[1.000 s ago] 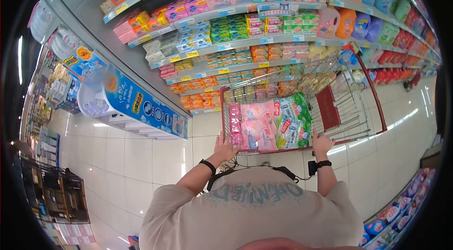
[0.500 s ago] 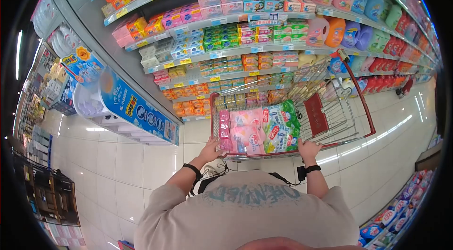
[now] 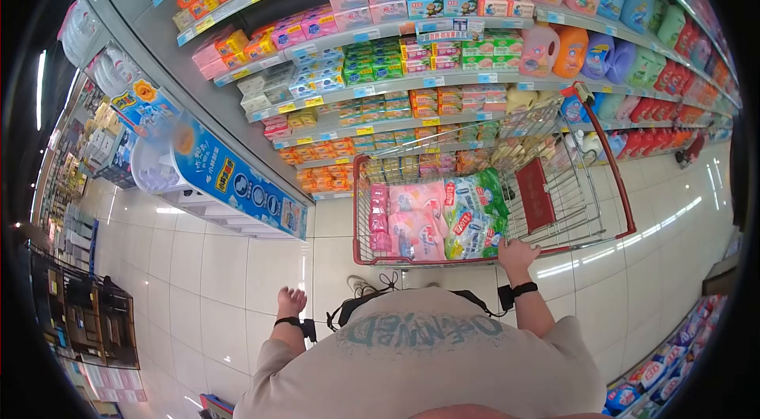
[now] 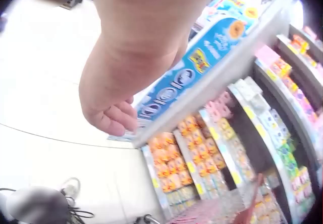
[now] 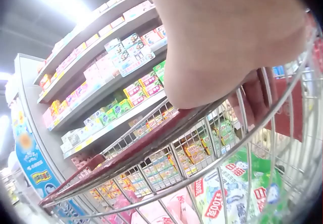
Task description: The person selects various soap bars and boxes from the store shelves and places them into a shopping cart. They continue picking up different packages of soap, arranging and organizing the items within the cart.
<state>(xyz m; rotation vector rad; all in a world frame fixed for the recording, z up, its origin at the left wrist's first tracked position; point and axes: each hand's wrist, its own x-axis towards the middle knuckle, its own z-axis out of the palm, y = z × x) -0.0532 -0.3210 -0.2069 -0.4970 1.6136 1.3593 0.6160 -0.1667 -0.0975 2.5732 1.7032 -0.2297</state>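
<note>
A shopping cart [image 3: 360, 213] with a red rim stands side-on before me. My right hand [image 3: 518, 253] grips its near top rail; in the right wrist view its fingers [image 5: 252, 100] curl over the rail [image 5: 151, 143] into the wire basket. Pink packs [image 3: 417, 233] and green-and-white packs [image 3: 475, 213] lie in the basket, beside a narrow stack of magenta packs [image 3: 379, 217]. Away from the cart, at my left side, my left hand [image 3: 291, 302] hangs over the floor, holding nothing. Its fingers [image 4: 118, 120] are loosely bent in the left wrist view.
Shelves [image 3: 380, 91] of boxed soap rise behind the cart, with detergent bottles [image 3: 586, 55] to the right. A blue promotional display [image 3: 229, 182] juts out on the left. Tiled floor [image 3: 198, 269] runs left of the cart. Bagged goods [image 3: 657, 371] sit at the lower right.
My left hand has let go of the cart's near left corner and moved back and left to my side. The right hand stays on the rail.
</note>
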